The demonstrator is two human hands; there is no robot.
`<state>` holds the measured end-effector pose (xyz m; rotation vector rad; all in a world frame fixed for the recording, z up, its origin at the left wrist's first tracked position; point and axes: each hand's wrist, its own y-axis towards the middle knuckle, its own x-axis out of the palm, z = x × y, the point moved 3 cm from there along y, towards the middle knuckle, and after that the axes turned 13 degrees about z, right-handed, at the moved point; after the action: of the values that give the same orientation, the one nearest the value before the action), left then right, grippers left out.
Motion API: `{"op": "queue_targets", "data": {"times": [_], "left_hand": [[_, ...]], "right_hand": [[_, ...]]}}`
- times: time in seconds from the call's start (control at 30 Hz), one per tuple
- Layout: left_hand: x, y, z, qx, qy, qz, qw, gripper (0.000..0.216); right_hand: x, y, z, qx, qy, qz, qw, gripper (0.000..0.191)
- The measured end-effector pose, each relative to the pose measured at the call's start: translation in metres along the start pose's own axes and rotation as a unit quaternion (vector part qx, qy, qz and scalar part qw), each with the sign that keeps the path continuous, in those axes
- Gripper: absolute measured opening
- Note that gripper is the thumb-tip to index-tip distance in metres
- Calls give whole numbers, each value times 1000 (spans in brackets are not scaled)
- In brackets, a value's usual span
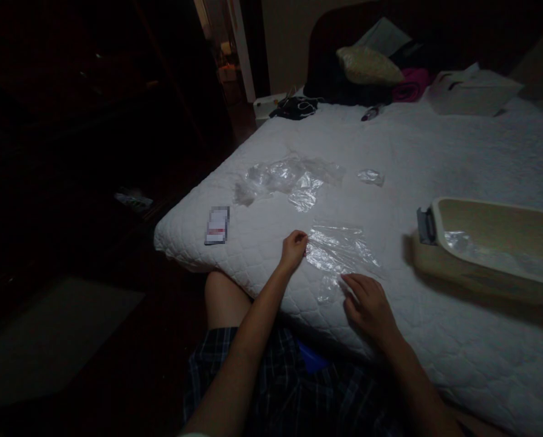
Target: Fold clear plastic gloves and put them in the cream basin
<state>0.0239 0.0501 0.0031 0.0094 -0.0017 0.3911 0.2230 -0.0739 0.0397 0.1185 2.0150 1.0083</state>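
A clear plastic bag (338,252) lies flat on the white quilted mattress (435,158), close to its near edge. My left hand (293,247) is closed in a pinch on the bag's left edge. My right hand (369,303) rests flat on the bag's lower right corner with its fingers stretched out. Further back on the mattress lies a heap of crumpled clear plastic bags (285,180), and a small plastic scrap (370,177) sits to its right.
A beige basin (494,233) holding some clear plastic stands at the right. A small printed packet (217,225) lies near the mattress corner. At the far end are pillows and clothes (372,67), a cardboard box (474,91) and cables (296,107). The floor to the left is dark.
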Motion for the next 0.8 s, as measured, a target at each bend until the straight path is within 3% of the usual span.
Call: {"op": "queue_targets", "data": {"times": [0.17, 0.37, 0.43, 0.57, 0.63, 0.8], "left_hand": [[-1, 2, 1, -21, -8, 16, 1000, 14], [-1, 1, 2, -28, -11, 16, 999, 15], [-1, 1, 2, -20, -16, 14, 1000, 15], [-1, 1, 1, -13, -11, 11, 1000, 15], [-1, 0, 1, -17, -5, 13, 1000, 15], [0, 0, 0, -25, -5, -2, 1000, 16]], "right_hand": [[5, 8, 14, 56, -30, 21, 998, 36], [-4, 8, 15, 253, -53, 129, 957, 23], [-2, 4, 12, 277, -66, 113, 952, 27], [4, 1, 6, 248, -94, 53, 963, 47], [4, 0, 5, 258, -84, 39, 962, 48], [-12, -5, 11, 391, -6, 21, 920, 44]]}}
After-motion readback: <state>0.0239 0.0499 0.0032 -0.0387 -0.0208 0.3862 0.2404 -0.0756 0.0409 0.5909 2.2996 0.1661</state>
